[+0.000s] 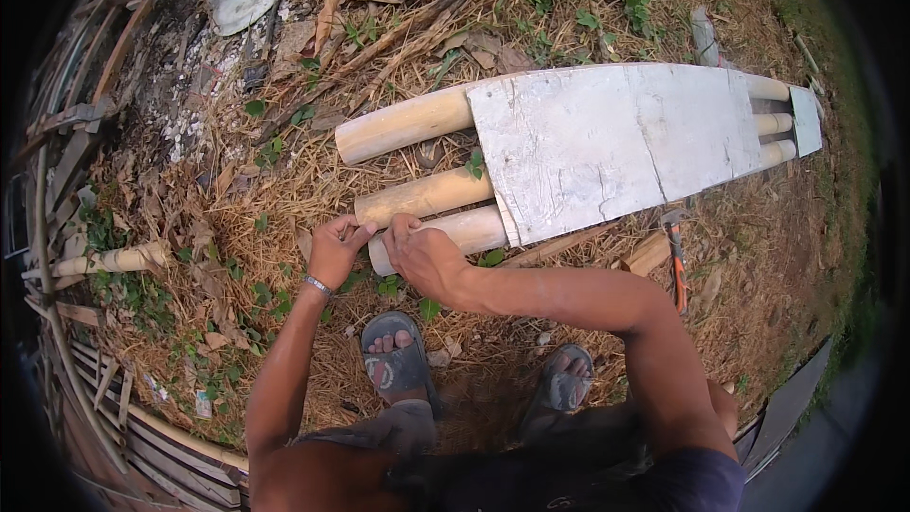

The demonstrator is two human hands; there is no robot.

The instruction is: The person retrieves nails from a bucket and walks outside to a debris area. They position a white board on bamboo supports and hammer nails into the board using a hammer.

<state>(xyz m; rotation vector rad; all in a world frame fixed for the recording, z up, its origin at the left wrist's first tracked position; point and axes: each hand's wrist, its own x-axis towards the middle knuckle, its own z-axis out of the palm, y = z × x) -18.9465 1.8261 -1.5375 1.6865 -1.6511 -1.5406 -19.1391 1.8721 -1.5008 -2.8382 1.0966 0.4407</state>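
Note:
Three bamboo poles lie side by side on dry grass: a far pole (408, 126), a middle pole (427, 195) and a near pole (469, 228). A whitish, cracked board (616, 147) covers their middle stretch. My left hand (336, 248), wearing a bracelet, is at the left end of the middle pole, thumb and fingertips pinched together. Over the end of the near pole my right hand (428, 261) is closed, its fingers curled down. The hands almost meet. Whatever is between their fingers is too small or hidden to make out.
An orange-handled hammer (677, 265) lies right of my right forearm, beside a short bamboo piece (646, 253). A small pale board (806, 121) crosses the poles' far right ends. Another bamboo pole (114, 261) and a wooden fence (142, 446) stand left. My sandalled feet are below.

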